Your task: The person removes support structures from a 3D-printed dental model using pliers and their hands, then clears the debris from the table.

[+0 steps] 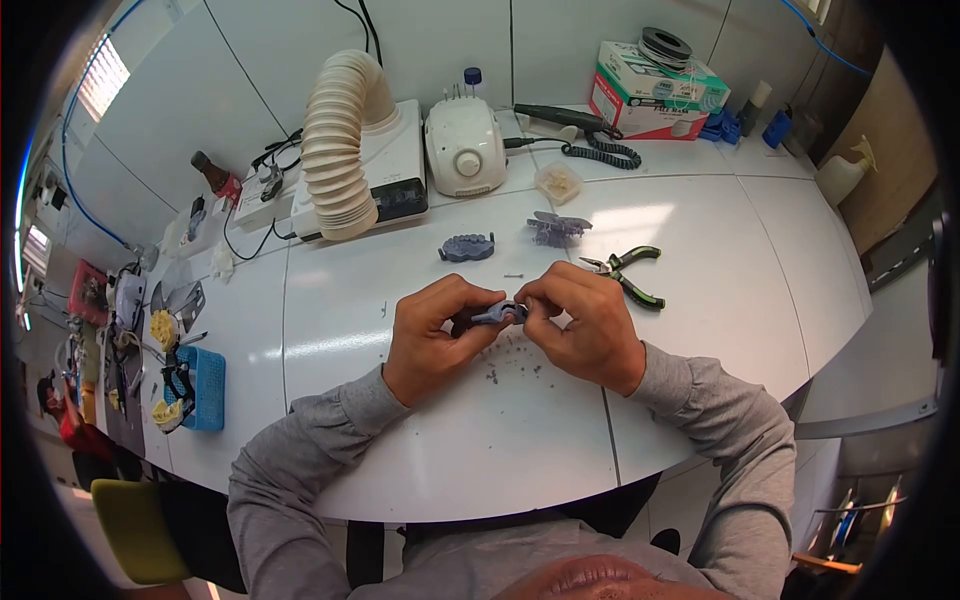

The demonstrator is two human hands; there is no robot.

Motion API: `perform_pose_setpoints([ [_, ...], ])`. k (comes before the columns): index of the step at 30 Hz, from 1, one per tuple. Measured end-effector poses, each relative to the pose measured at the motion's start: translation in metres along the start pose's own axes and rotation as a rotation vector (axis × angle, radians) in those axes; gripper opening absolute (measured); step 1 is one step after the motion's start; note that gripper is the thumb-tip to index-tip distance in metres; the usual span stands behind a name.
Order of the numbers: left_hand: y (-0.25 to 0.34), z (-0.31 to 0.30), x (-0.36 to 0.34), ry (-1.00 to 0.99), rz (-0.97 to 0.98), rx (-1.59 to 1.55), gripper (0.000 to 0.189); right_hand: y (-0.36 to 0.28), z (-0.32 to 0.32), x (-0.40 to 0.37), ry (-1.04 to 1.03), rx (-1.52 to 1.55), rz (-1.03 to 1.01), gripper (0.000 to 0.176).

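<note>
Head view: the left hand (435,335) and right hand (585,330) meet above the white tabletop (720,300). The fingers of both are pinched on one small grey-blue moulded plastic piece (500,314). It sits between the fingertips with its long axis running left to right, and both hands are equally near. Grey crumbs (512,362) dot the tabletop just beneath.

Beyond the hands lie a grey-blue arch-shaped model (467,247), a second model with thin struts (557,228), and green-and-black-handled pliers (625,272). A small clear tub (558,182) holds something pale, too small to tell. At far left, a blue perforated basket (208,388) has yellowish casts (165,412) at its edge.
</note>
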State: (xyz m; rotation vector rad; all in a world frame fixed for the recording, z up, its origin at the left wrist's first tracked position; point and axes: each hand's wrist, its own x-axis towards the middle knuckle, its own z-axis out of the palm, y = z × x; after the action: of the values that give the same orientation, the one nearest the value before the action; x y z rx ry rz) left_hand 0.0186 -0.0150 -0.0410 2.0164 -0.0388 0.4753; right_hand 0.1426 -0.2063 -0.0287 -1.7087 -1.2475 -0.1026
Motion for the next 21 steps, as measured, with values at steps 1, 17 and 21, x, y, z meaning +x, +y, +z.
perform_pose_setpoints([
  [1, 0.001, 0.001, 0.001, -0.001, -0.001, 0.0, 0.025, -0.001, -0.001, 0.001, 0.0, 0.001, 0.001, 0.008],
  [17, -0.006, -0.003, 0.006, 0.002, -0.04, -0.384, 0.034, -0.002, -0.004, 0.003, 0.048, 0.049, -0.16, 0.026],
  [21, -0.017, -0.004, 0.005, -0.031, -0.021, -0.388, 0.036, -0.004, -0.006, 0.004, -0.012, -0.012, -0.203, 0.041],
])
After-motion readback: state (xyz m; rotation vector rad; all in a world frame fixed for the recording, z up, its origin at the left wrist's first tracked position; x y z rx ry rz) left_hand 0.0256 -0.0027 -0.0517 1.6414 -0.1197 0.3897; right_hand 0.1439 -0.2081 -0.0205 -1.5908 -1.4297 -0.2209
